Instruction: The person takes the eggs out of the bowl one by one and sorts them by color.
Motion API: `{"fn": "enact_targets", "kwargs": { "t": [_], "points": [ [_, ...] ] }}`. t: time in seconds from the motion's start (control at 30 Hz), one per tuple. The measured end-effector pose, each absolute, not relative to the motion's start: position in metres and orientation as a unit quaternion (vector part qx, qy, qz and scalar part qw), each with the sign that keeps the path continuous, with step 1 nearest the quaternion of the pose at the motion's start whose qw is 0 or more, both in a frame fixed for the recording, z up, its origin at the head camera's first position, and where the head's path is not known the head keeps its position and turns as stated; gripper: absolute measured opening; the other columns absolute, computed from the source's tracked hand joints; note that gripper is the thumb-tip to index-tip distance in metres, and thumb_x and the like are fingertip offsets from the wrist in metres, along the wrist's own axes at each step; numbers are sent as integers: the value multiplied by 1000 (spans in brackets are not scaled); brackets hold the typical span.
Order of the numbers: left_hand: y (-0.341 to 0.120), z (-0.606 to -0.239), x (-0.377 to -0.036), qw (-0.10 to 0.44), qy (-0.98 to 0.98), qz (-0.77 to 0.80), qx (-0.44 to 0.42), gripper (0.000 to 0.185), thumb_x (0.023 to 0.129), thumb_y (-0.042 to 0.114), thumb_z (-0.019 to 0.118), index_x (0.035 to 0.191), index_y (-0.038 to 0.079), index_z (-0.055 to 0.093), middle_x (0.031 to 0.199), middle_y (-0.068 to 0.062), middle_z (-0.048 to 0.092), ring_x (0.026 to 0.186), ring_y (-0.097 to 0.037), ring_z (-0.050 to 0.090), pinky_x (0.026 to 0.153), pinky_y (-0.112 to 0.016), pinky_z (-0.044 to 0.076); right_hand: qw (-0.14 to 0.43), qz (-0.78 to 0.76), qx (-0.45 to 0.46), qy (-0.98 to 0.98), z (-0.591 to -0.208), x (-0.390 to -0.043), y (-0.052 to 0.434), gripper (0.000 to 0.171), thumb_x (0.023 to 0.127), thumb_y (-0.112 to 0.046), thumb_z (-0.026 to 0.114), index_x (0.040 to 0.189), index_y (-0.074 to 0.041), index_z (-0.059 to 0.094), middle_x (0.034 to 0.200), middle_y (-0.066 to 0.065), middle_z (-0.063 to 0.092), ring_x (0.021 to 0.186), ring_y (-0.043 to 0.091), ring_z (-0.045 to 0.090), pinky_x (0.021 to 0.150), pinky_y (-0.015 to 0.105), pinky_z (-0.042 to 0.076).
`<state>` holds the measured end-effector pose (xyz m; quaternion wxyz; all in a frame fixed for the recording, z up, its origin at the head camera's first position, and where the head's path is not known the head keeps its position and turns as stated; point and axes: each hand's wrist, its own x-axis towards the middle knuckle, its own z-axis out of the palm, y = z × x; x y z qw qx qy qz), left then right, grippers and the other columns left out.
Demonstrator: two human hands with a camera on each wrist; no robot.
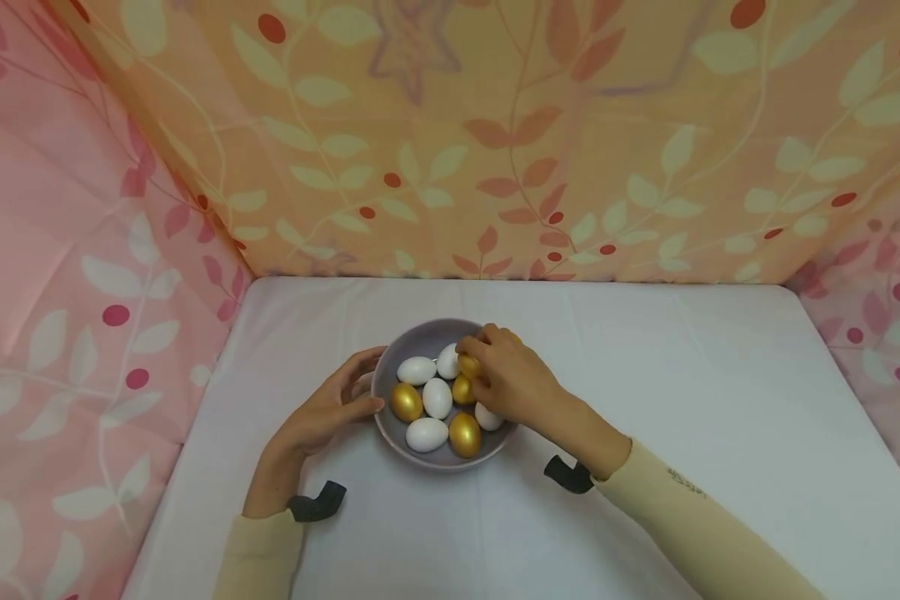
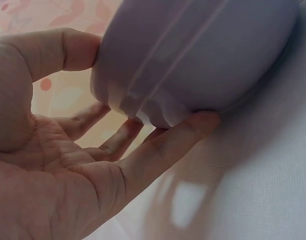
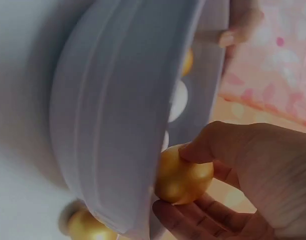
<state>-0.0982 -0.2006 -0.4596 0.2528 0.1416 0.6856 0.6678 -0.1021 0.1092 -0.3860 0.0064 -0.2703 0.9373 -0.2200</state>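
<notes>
The right hand (image 1: 512, 379) pinches a glossy gold egg (image 3: 183, 175) between thumb and fingers inside the round grey bowl (image 1: 420, 338), its long axis unclear, while the left hand (image 1: 328, 407), fingers spread, cups the bowl's left wall.

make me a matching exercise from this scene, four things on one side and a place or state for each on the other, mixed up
Things:
1. left hand
2. right hand
3. bowl
4. table

Places or states:
A. holds white and gold eggs
B. pinches a gold egg
C. covered in white cloth
D. rests against the bowl's outer wall

Pairs: 1-D, 2-B, 3-A, 4-C
</notes>
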Motion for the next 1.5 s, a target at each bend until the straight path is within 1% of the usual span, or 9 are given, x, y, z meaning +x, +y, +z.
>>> {"fn": "enact_targets", "kwargs": {
  "t": [0.17,0.3,0.53,0.77,0.87,1.07,1.23,1.4,1.5],
  "points": [
    [-201,-461,-98,256,683,671,136,77,99,-1,65,165,16,29,169,-20,29,158,-50,26,100,-29,56,18,-259,-270,927,-380,-102,117,38,87,-6,77,124,-8,70,114,14,65,101,27,61,85,40,58],
    [-202,-462,-98,260,680,672,134,78,99,0,66,165,17,29,170,-19,28,158,-49,27,100,-29,56,17,-282,-271,920,-379,-103,125,38,89,-7,76,126,-9,69,117,12,64,104,25,61,89,41,56],
    [-202,-461,-98,264,676,675,134,78,99,3,67,166,19,28,170,-16,28,158,-46,28,100,-31,57,15,-327,-247,912,-376,-103,139,42,89,-9,78,130,-10,68,122,10,64,97,21,60,81,35,54],
    [-202,-460,-97,262,675,677,134,77,100,6,68,165,19,29,170,-16,29,157,-46,30,101,-31,56,1,-402,-240,884,-378,-104,151,43,90,-5,78,131,-8,65,127,9,64,110,23,64,91,43,62],
    [-202,-460,-98,262,679,673,131,77,100,9,70,165,21,30,170,-16,29,158,-46,29,101,-30,56,-17,-419,-225,879,-380,-105,157,43,91,-6,78,131,-10,65,128,7,64,115,23,64,91,43,63],
    [-201,-462,-98,268,681,669,128,77,100,11,70,165,23,30,170,-15,29,158,-46,29,102,-31,55,-44,-437,-183,880,-390,-106,171,45,91,-7,80,134,-10,64,131,10,64,117,27,66,89,47,64],
    [-198,-462,-98,267,676,674,132,77,100,8,68,165,19,29,170,-18,29,156,-48,30,102,-33,55,-56,-466,-149,870,-402,-108,184,49,90,-5,81,136,-7,64,132,13,64,118,31,67,89,47,63],
    [-200,-462,-98,266,676,675,130,77,100,5,68,165,17,28,170,-19,29,155,-49,31,102,-33,55,-67,-486,-109,865,-419,-109,190,48,92,-7,81,136,-6,63,133,15,64,117,34,68,89,44,64],
    [-199,-462,-98,267,676,674,131,78,99,6,68,165,16,28,170,-20,28,155,-50,31,101,-34,55,-71,-485,-84,868,-429,-110,195,47,92,-8,80,135,-6,64,131,15,65,115,34,68,88,48,63]
  ]
}}
